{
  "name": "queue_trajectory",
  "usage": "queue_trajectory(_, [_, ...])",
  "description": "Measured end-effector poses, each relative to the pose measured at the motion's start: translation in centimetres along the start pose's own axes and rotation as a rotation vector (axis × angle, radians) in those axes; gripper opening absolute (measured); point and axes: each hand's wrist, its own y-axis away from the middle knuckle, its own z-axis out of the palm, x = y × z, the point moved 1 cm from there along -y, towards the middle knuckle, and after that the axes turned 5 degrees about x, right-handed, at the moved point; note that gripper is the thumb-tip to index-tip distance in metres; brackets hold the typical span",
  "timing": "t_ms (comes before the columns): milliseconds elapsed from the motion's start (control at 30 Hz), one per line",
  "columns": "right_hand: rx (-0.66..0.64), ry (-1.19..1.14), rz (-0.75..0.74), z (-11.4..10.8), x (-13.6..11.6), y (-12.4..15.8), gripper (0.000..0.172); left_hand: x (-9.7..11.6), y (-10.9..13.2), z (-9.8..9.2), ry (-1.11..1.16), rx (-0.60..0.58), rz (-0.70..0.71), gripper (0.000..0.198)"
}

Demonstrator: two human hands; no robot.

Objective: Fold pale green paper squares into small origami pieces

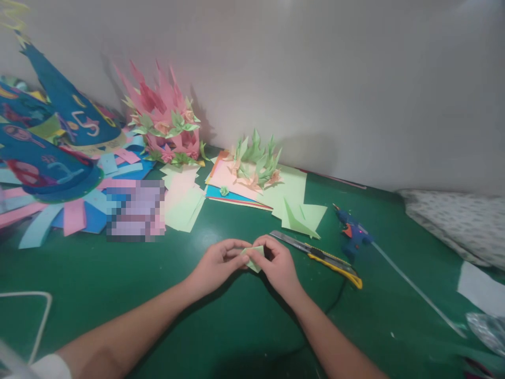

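Observation:
Between my two hands is a small folded piece of pale green paper (254, 262), held just over the green table. My left hand (219, 261) pinches its left side between thumb and fingers. From the other side, my right hand (279, 263) grips it, with the thumb lying across the front. Just right of my hands lies a yellow utility knife (329, 263) with its blade out. Cut green paper pieces (303, 218) rest behind the knife. A blue glue gun (354, 231) with a long clear glue stick lies farther right.
A paper crown of green leaves (256, 158) stands on stacked coloured sheets (236, 181). Behind to the left are a pink paper crown (169, 121) and blue cone hats (71, 100). Pale green sheets (183, 208) lie left of centre. A patterned cloth (457, 221) sits at right.

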Motion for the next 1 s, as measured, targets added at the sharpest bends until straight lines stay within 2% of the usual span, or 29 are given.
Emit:
queue_trajectory(100, [0.002, -0.144, 0.055, 0.14, 0.29, 0.08, 0.016, 0.14, -0.13, -0.15, 0.104, 0.080, -0.034, 0.027])
queue_trajectory(233, [-0.001, -0.290, 0.053, 0.41, 0.67, 0.14, 0.025, 0.34, -0.31, -0.31, 0.216, 0.158, -0.038, 0.024])
queue_trajectory(500, [0.086, -0.227, 0.017, 0.62, 0.69, 0.35, 0.023, 0.43, -0.27, -0.17, 0.171, 0.163, -0.048, 0.028])
queue_trajectory(667, [0.059, -0.157, -0.010, 0.56, 0.57, 0.55, 0.018, 0.31, -0.24, 0.01, 0.092, 0.140, -0.053, 0.030])
queue_trajectory(1000, [0.067, -0.083, -0.033, 0.56, 0.63, 0.62, 0.022, -0.12, -0.21, 0.14, 0.074, 0.084, -0.037, 0.028])
